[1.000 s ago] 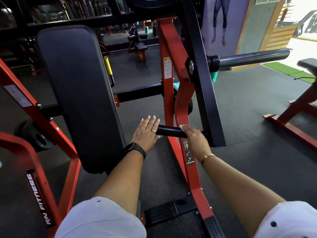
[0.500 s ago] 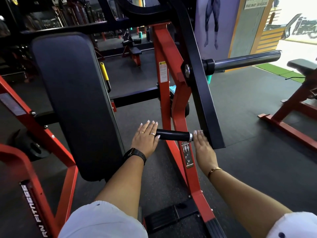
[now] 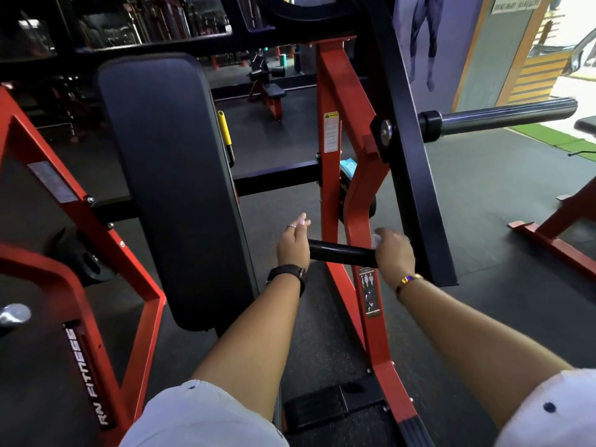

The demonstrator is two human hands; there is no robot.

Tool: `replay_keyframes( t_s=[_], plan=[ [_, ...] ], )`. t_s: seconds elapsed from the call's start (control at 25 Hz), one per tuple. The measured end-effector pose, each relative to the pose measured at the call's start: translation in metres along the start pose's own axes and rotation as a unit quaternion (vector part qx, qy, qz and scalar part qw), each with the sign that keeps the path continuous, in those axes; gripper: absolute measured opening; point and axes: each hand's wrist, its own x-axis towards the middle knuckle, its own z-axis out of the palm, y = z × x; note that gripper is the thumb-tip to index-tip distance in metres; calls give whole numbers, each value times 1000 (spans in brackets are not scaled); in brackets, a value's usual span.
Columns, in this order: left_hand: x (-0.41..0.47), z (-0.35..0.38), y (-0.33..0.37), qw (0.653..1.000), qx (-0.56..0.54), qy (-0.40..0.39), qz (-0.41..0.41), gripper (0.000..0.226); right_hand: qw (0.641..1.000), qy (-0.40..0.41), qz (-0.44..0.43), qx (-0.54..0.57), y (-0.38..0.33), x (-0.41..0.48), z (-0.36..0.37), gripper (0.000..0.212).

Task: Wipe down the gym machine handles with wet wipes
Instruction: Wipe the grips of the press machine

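- Currently your right hand [image 3: 395,253] is curled over the inner end of the black handle [image 3: 342,253], clamping a white wet wipe [image 3: 376,237] against it.
- Your left hand [image 3: 295,243] lies loose at the handle's free end, fingers stretched out, touching the tip.
- Beyond your hands, a light-blue packet [image 3: 349,167] sits tucked behind the red upright [image 3: 327,188]; its contents are hidden from you.
- Left of your left hand stands the black back pad [image 3: 174,188].
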Motion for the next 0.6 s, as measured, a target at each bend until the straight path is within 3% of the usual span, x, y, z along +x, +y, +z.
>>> replay_keyframes(
  t_s=[0.12, 0.2, 0.48, 0.6],
  plan=[
    [6, 3, 12, 970, -204, 42, -129, 38, 985, -160, -52, -31, -51, 14, -3, 29],
    [10, -3, 17, 952, -259, 35, -159, 47, 972, -197, -126, -32, -87, 12, 7, 34],
    [15, -11, 1, 895, -377, 6, -240, 79, 956, -187, -174, 142, -127, -4, 24, 41],
    [11, -11, -15, 863, -436, -8, -257, 87, 920, -173, -343, 80, -114, -21, 24, 42]
  ],
)
